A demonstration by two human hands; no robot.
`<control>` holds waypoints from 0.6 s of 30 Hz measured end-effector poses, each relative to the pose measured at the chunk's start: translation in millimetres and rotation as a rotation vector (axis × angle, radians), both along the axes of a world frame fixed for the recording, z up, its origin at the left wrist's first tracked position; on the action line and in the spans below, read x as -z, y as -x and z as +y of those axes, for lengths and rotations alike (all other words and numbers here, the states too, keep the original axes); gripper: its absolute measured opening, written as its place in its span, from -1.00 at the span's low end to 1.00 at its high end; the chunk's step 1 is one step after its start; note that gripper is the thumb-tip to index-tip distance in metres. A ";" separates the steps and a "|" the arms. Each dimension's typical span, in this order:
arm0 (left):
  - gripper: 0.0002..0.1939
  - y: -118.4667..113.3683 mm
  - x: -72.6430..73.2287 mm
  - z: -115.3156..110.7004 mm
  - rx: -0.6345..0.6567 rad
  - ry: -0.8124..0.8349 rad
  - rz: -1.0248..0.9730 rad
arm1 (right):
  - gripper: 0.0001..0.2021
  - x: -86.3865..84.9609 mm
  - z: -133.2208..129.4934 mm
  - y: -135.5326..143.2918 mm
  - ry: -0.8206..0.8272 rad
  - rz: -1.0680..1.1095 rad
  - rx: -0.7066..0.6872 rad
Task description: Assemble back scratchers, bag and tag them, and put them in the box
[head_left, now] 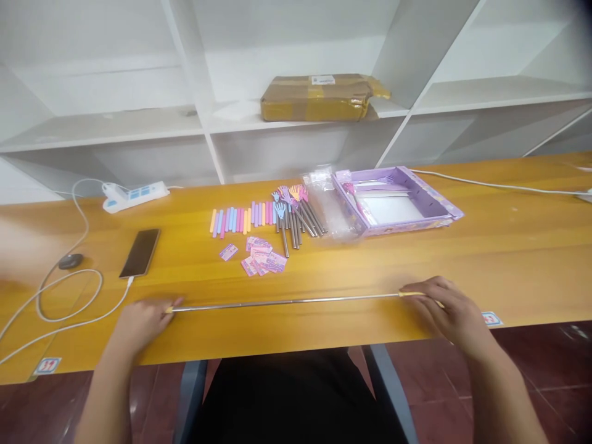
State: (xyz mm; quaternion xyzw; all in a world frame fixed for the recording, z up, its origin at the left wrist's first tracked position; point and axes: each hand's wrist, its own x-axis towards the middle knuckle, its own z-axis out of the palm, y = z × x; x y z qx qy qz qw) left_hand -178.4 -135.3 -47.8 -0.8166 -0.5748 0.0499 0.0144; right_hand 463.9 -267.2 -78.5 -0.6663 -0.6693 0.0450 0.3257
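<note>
Telescopic rod (pixel 291 301), extended, horiz. above table (pixel 351 271): one yellow end gripped in L hand (pixel 144 317), the other pinched in R hand (pixel 446 305). Beyond rod: pink cards (pixel 263 256), coloured tubes (pixel 240 219), pile of hand-headed rods (pixel 296 216), purple box (pixel 400 200) at R; phone (pixel 140 253) at L, w/ cable (pixel 104 313) attached.

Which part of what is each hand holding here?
Both hands hold one extended rod: the left hand grips its yellow tip at one end, the right hand the yellow piece at the other.
</note>
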 end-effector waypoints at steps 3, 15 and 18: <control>-0.44 7.4 9.2 -5.4 -0.004 -0.019 0.035 | -0.59 15.6 -6.7 -25.6 0.128 0.069 0.021; -0.39 -22.2 16.0 -16.1 -0.050 -0.167 0.001 | -0.54 39.1 7.0 -5.3 0.140 0.229 0.294; -0.38 -21.7 17.9 -17.0 -0.061 -0.170 0.018 | -0.50 37.7 6.2 -3.9 0.135 0.222 0.298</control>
